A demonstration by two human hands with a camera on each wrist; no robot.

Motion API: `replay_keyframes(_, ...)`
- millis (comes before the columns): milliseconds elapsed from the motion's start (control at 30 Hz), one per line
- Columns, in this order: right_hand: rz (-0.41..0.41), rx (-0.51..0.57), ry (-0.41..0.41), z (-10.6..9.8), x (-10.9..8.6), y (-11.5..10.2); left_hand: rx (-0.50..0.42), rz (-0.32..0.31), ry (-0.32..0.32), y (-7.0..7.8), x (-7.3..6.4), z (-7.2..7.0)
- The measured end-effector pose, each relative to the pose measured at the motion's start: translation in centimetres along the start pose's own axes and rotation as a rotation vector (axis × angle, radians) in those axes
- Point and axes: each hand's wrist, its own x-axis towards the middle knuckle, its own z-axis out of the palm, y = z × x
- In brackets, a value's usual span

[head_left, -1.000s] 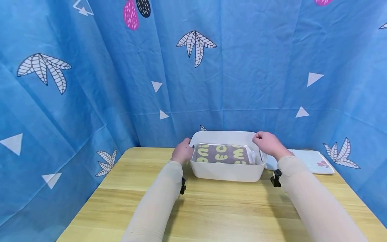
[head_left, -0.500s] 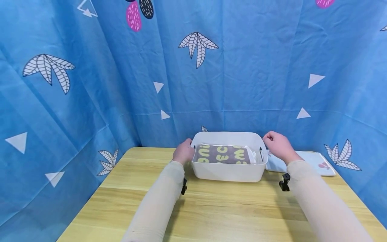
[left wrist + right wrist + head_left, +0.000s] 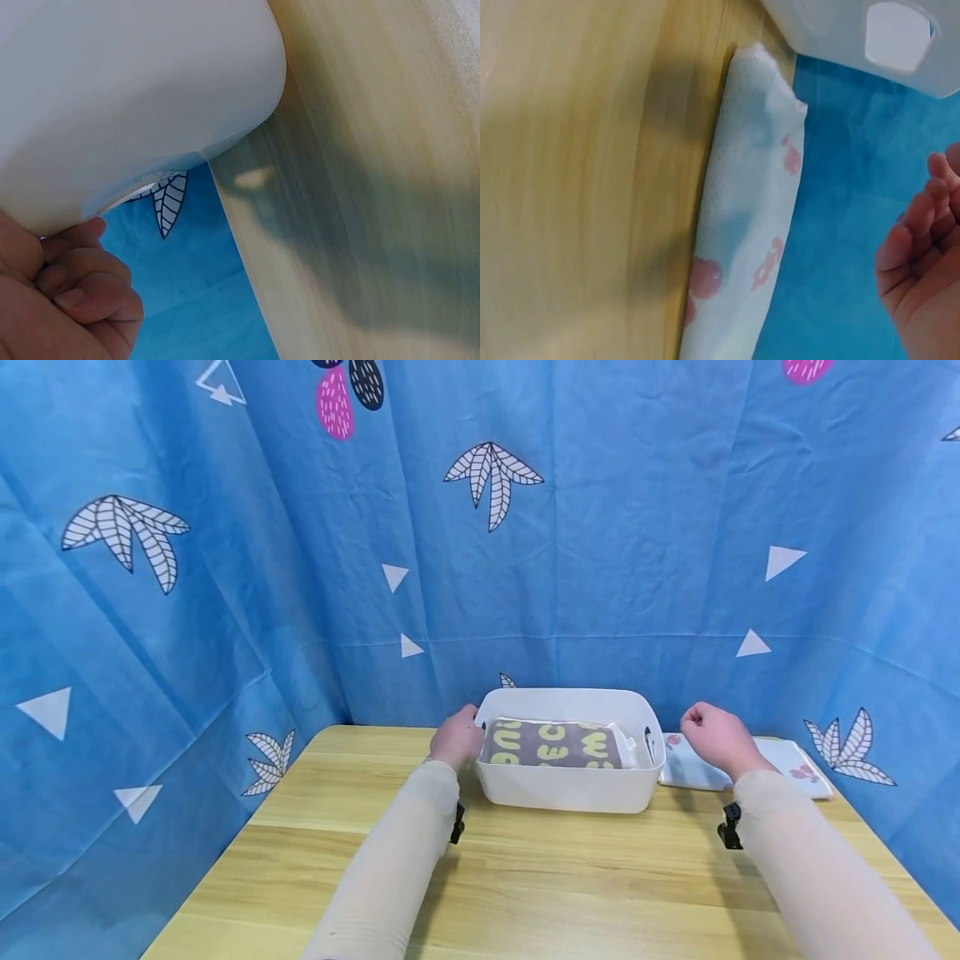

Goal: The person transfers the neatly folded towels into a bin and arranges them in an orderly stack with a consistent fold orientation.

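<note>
A white plastic storage basket (image 3: 566, 789) with handle holes stands at the back of the wooden table. Inside lies a folded grey-brown towel (image 3: 551, 743) with yellow-green letters. My left hand (image 3: 456, 739) is at the basket's left end, fingers curled and pinching its rim; the thumb is hidden in the left wrist view. To the right of the basket, a folded white towel (image 3: 795, 767) with pink prints lies on the table. Above this towel my right hand (image 3: 720, 739) hangs apart from the basket, its fingers (image 3: 896, 247) loosely curled around nothing.
A blue patterned curtain (image 3: 637, 527) hangs behind the table and along both sides. The wooden table (image 3: 555, 877) extends in front of the basket, and its back edge runs close to the curtain.
My right hand has left the basket's right end and moved rightward over the white towel. The left hand and the basket stay nearly in place; the head view shifts slightly.
</note>
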Motion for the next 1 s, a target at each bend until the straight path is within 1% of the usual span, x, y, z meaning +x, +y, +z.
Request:
replay_keyframes(133,-0.001,-0.017,-0.010,0.0,-0.2,0.6,-0.001,0.002,0.002,0.0,0.0,0.0)
replay_keyframes(300,-0.010,-0.066,-0.055,0.1,-0.5,1.4,-0.015,0.006,-0.001,0.0,0.0,0.0)
replay_keyframes(400,0.027,-0.105,-0.089,0.3,-0.6,1.9,-0.017,0.008,0.001,-0.1,0.0,0.1)
replay_keyframes(533,0.072,-0.152,-0.122,0.5,-0.8,2.7,-0.007,-0.006,0.001,-0.2,0.2,0.2)
replay_keyframes(733,0.101,-0.181,-0.164,0.8,-1.3,3.8,-0.010,-0.011,0.001,-0.3,0.2,0.2)
replay_keyframes(1000,0.140,-0.206,-0.215,0.9,-1.6,4.5,-0.029,-0.010,-0.001,-0.2,0.1,0.1)
